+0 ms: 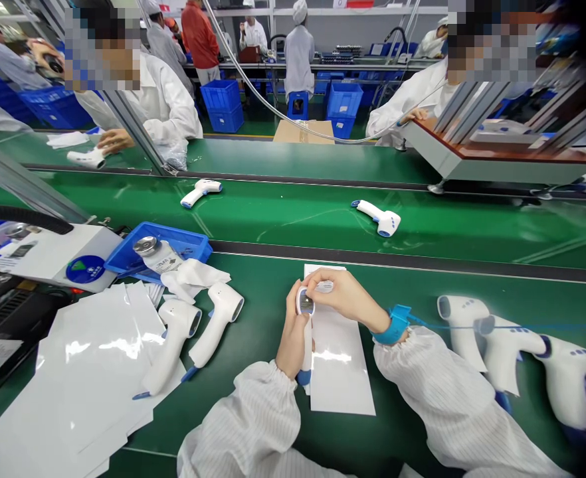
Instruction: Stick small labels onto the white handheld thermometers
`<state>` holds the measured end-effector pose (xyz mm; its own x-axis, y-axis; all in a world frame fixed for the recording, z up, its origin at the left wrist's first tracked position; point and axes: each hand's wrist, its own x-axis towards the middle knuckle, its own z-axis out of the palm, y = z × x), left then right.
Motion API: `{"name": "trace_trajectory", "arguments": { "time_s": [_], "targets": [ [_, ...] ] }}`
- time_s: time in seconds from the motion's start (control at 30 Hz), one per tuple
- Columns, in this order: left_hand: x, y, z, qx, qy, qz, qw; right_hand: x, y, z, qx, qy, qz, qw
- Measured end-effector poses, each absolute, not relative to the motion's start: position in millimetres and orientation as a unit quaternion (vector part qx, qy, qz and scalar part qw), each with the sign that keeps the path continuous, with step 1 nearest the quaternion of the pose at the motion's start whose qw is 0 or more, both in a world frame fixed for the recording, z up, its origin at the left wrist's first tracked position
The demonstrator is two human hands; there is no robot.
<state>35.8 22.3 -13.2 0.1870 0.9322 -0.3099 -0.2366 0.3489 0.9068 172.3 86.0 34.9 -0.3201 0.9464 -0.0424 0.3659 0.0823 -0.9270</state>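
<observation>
A white infrared thermometer (305,303) with a blue handle tip is upright in my left hand (289,340), its oval end facing me. My left fingers wrap round its body. My right hand (347,293), with a blue wrist strap (393,325), has its fingertips pinched together at that oval end; whatever they may hold is hidden. Beneath both hands a stack of glossy white label sheets (341,372) lies on the green table. Two more thermometers rest to the left, the nearer-to-me one (172,342) and its neighbour (217,322).
Several thermometers (509,345) stand at right. At left are loose white sheets (94,362), a blue tray (198,247) with a metal-capped bottle (157,255), and a white device (58,255). Two thermometers lie on the green conveyor (293,216). Co-workers (161,99) sit opposite; a metal post (133,123) slants at left.
</observation>
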Motion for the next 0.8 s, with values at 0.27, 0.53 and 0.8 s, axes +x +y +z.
{"name": "trace_trajectory", "arguments": {
  "time_s": [0.27, 0.53, 0.8],
  "targets": [
    [33.7, 20.5, -12.1, 0.358, 0.428, 0.452, 0.696, 171.7, 86.6, 35.8, -0.493, -0.662, 0.470, 0.313],
    [36.7, 21.9, -11.5, 0.351, 0.484, 0.428, 0.678, 171.3, 85.6, 32.0, -0.493, -0.658, 0.469, 0.323],
    [35.9, 21.8, -12.8, 0.357, 0.481, 0.427, 0.678, 169.2, 84.8, 29.2, -0.506, -0.660, 0.450, 0.325]
  ]
}}
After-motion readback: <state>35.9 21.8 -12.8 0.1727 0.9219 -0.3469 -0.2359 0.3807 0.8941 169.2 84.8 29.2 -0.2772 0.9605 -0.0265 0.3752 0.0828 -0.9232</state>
